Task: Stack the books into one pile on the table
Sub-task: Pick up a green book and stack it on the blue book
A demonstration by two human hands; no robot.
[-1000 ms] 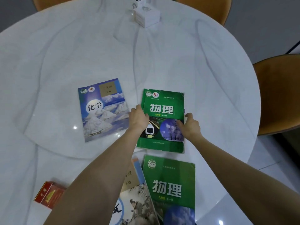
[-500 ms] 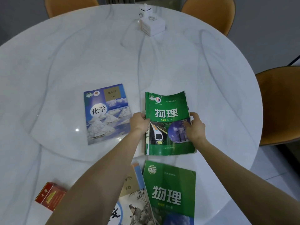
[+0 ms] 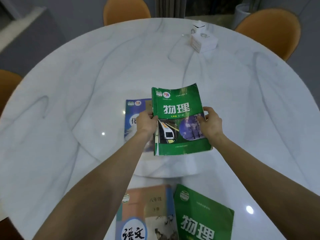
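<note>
A green physics book [image 3: 178,108] is held lifted above the round white table [image 3: 69,84], its far edge bent upward. My left hand [image 3: 146,122] grips its left edge and my right hand [image 3: 210,124] grips its right edge. The green book partly overlaps a blue chemistry book [image 3: 132,115] lying flat on the table to its left. Near the front edge lie a second green physics book [image 3: 202,215] and an orange-and-blue language book [image 3: 147,213], side by side.
A white box [image 3: 204,41] with a smaller white item behind it stands at the far right of the table. Orange chairs [image 3: 126,9] ring the table at the back, the back right and the left.
Both hands have raised the green physics book off the table and carried it left, so it now overlaps the blue chemistry book. The camera has tilted and shifted.
</note>
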